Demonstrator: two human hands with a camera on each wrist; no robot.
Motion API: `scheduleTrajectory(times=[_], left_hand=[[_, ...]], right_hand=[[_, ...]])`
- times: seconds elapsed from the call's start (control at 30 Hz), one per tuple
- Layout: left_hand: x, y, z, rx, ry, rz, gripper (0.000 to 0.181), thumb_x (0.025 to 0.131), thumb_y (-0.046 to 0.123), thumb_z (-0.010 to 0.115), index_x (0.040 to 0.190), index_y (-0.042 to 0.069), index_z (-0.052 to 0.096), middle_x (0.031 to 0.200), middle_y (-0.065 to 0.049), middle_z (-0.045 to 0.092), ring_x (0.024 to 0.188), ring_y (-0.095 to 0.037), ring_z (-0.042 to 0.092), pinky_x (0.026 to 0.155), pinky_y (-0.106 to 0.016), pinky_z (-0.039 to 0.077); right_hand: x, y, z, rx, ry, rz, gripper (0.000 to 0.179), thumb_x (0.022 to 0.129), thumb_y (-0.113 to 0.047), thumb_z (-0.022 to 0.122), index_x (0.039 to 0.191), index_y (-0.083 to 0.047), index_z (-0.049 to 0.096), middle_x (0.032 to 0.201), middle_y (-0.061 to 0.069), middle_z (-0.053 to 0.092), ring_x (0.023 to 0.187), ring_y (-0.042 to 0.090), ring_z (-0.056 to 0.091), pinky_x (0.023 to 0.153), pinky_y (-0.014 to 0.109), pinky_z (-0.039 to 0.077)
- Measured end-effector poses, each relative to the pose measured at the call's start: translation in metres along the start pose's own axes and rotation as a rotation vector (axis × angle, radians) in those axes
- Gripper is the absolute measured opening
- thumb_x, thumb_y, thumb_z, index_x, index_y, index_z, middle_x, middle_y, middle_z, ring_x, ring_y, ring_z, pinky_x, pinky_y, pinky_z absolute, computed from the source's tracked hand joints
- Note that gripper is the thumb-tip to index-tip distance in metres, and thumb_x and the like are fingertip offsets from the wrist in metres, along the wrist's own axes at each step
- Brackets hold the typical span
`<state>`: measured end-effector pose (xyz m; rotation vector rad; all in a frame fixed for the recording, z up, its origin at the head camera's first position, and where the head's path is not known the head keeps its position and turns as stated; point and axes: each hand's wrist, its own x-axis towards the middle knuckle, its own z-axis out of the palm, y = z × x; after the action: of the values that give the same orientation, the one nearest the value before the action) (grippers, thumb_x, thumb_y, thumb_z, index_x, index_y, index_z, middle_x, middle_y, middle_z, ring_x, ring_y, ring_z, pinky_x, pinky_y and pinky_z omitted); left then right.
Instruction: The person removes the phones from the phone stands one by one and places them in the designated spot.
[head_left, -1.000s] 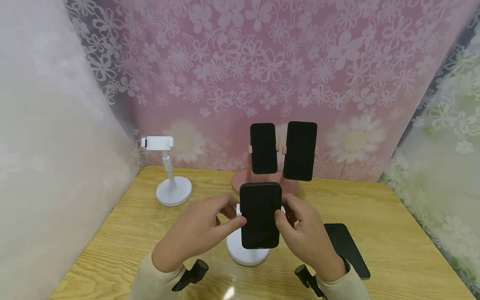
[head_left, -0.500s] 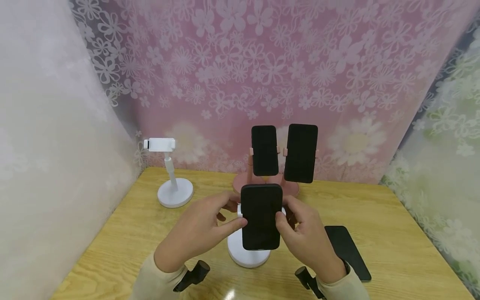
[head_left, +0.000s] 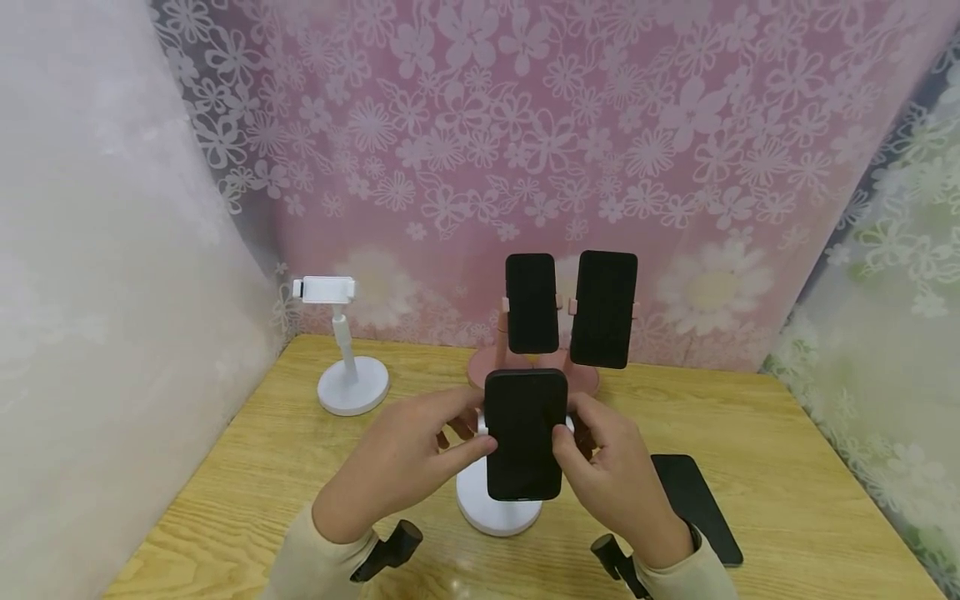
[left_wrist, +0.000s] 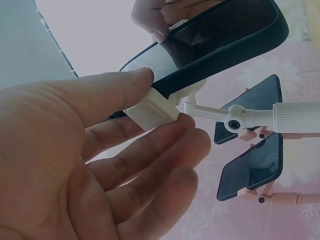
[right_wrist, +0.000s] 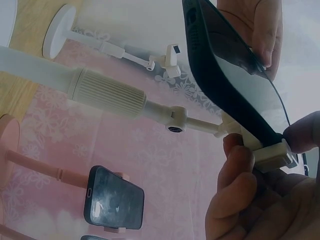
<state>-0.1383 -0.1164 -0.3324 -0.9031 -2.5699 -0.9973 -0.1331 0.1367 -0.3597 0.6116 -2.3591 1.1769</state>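
Observation:
A black phone (head_left: 527, 437) stands nearly upright in the clamp of a white phone stand (head_left: 498, 510), at the middle front of the table. On its left side, my left hand (head_left: 408, 454) has the thumb on the phone's edge and fingers behind the white clamp (left_wrist: 152, 111), pinching both. My right hand (head_left: 611, 467) grips the opposite side likewise, thumb at the screen edge, fingers curled behind the other clamp arm (right_wrist: 272, 156). The stand's ribbed stem (right_wrist: 107, 92) and joint show in the right wrist view; the phone hides them in the head view.
Behind stand two pink phone stands (head_left: 487, 360) bearing black phones (head_left: 532, 303). At the back left is another white phone stand (head_left: 352, 386) with no phone. A black phone (head_left: 697, 508) lies flat beside my right wrist. Patterned curtains (head_left: 465, 125) enclose the wooden table (head_left: 262, 475).
The whole head view has drifted slightly, so everything sits a little further right and down. My hands, the phone and the stand keep the same arrangement.

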Motion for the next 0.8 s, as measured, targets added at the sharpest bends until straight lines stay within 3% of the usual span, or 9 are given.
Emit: scheduleTrajectory(times=[0.3,0.43,0.57,0.67,0.8], left_hand=[[0.000,0.001,0.000,0.024,0.002,0.000,0.023,0.094,0.034,0.078,0.113,0.025,0.067,0.093,0.019,0.067,0.080,0.003,0.064,0.068,-0.022,0.054],[0.000,0.002,-0.001,0.015,-0.002,-0.005,0.022,0.095,0.034,0.078,0.111,0.024,0.067,0.093,0.019,0.068,0.080,0.003,0.064,0.069,-0.022,0.054],[0.000,0.001,-0.001,0.009,-0.005,-0.011,0.021,0.095,0.034,0.077,0.110,0.024,0.067,0.092,0.019,0.068,0.079,0.003,0.063,0.068,-0.022,0.054],[0.000,0.000,0.000,0.002,-0.013,-0.007,0.021,0.096,0.034,0.077,0.111,0.024,0.067,0.093,0.019,0.068,0.080,0.003,0.064,0.069,-0.022,0.054],[0.001,-0.001,0.001,-0.005,-0.029,-0.003,0.022,0.097,0.035,0.075,0.115,0.025,0.066,0.096,0.019,0.068,0.081,0.003,0.064,0.070,-0.022,0.055]], right_hand=[[0.000,0.000,0.001,-0.016,0.001,-0.003,0.018,0.094,-0.001,0.063,0.100,-0.018,0.064,0.073,-0.008,0.048,0.062,0.013,0.048,0.054,0.027,0.042],[0.000,-0.002,0.001,-0.020,0.017,-0.016,0.020,0.093,-0.001,0.064,0.106,-0.016,0.065,0.081,-0.008,0.056,0.069,0.012,0.052,0.056,0.027,0.047],[0.001,-0.005,0.001,-0.011,0.081,-0.075,0.041,0.091,0.003,0.066,0.129,-0.011,0.061,0.108,-0.005,0.064,0.089,0.011,0.058,0.070,0.025,0.054],[0.002,-0.011,0.001,-0.027,0.128,-0.157,0.060,0.087,0.005,0.067,0.144,-0.009,0.052,0.129,0.002,0.061,0.104,0.015,0.060,0.088,0.020,0.054],[0.006,-0.026,-0.001,-0.153,0.127,-0.272,0.066,0.087,-0.007,0.067,0.150,-0.010,0.049,0.149,0.008,0.052,0.125,0.023,0.058,0.104,0.022,0.047]])
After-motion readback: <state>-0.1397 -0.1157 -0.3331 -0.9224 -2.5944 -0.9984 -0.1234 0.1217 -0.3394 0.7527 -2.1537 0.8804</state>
